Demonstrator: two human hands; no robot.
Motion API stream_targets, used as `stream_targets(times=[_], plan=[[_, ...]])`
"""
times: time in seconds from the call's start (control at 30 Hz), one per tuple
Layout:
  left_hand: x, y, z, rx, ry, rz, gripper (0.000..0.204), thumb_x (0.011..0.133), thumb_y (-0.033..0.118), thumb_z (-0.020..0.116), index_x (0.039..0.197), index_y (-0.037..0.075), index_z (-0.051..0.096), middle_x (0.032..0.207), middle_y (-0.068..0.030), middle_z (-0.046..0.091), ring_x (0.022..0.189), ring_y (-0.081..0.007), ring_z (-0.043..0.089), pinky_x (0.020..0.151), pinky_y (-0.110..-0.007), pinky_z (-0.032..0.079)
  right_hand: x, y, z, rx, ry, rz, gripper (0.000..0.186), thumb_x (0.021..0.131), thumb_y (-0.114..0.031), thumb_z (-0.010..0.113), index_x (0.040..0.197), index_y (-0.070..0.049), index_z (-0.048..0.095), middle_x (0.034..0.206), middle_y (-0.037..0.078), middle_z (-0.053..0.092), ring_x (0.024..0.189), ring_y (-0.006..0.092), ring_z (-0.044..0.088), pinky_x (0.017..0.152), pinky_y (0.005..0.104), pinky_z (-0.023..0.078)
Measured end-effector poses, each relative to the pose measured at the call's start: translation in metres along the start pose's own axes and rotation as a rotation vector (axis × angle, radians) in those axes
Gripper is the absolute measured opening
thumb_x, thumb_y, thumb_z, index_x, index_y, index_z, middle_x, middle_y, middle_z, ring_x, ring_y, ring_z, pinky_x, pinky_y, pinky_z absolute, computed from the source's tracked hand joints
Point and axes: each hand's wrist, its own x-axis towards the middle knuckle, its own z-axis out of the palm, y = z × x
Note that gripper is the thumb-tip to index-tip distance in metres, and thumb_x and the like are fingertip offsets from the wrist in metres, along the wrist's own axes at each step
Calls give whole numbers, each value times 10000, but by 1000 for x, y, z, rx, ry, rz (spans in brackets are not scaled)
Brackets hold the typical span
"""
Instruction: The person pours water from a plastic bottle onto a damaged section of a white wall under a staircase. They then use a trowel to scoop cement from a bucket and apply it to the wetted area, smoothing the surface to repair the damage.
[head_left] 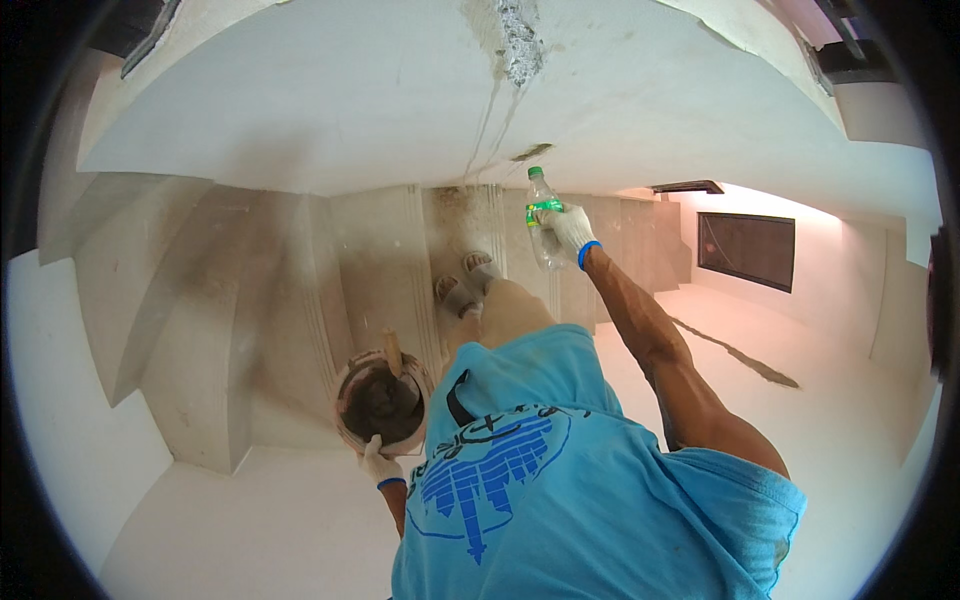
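Note:
My right hand, in a white knit glove with a blue cuff, is closed around a clear plastic bottle with a green cap and a green label. The bottle is upright in the picture, near the wall, and looks mostly empty. My left hand, gloved the same way, grips the near rim of a round bucket at my left side. Dark grey wet mortar lies inside the bucket. A wooden handle sticks up at its far rim; the tool's other end is hidden.
I stand in sandals on dusty stairs that run left and right. Ahead is a white wall with a rough grey patch, drip streaks and a small hole. A dark-framed panel and a cracked strip are at right.

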Motion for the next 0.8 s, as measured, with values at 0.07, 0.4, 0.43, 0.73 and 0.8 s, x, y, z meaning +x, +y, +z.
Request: stream_targets(times=[0.07, 0.4, 0.43, 0.73, 0.8], plan=[[5, -11, -12, 91, -37, 46, 565, 838, -12, 662, 1396, 4, 576, 1241, -146, 649, 1005, -272, 689, 802, -357, 589, -8, -3, -2, -22, -10, -25, 306, 890, -201, 768, 1119, 1, 740, 890, 50, 728, 770, 131, 656, 675, 327, 541], [-8, 7, 14, -167, 30, -86, 551, 833, -8, 669, 1377, 17, 583, 1233, -132, 659, 1011, -277, 692, 771, -357, 591, -97, -71, -44, -72, -103, -204, 375, 856, -187, 759, 1173, 8, 710, 932, 71, 743, 826, 131, 682, 743, 331, 558], [1, -3, 5, -158, 3, -82, 556, 832, -9, 673, 1379, 20, 580, 1232, -128, 660, 1013, -273, 692, 773, -357, 592, -118, -93, -51, -48, -113, -217, 386, 838, -211, 763, 1150, 12, 713, 908, 86, 746, 815, 139, 689, 740, 342, 557], [35, -30, 6, -317, 45, -97, 561, 830, -30, 686, 1376, 50, 588, 1166, -86, 679, 968, -252, 692, 780, -369, 578, -243, -256, -115, -117, -262, -257, 431, 908, -205, 774, 1232, 57, 665, 966, 95, 739, 845, 141, 689, 764, 322, 571], [39, -31, 11, -320, 57, -145, 572, 833, -26, 686, 1390, 55, 581, 1177, -83, 673, 953, -252, 690, 778, -370, 576, -251, -281, -119, -73, -298, -297, 409, 912, -218, 787, 1202, 49, 682, 957, 80, 735, 856, 135, 685, 768, 318, 572]])
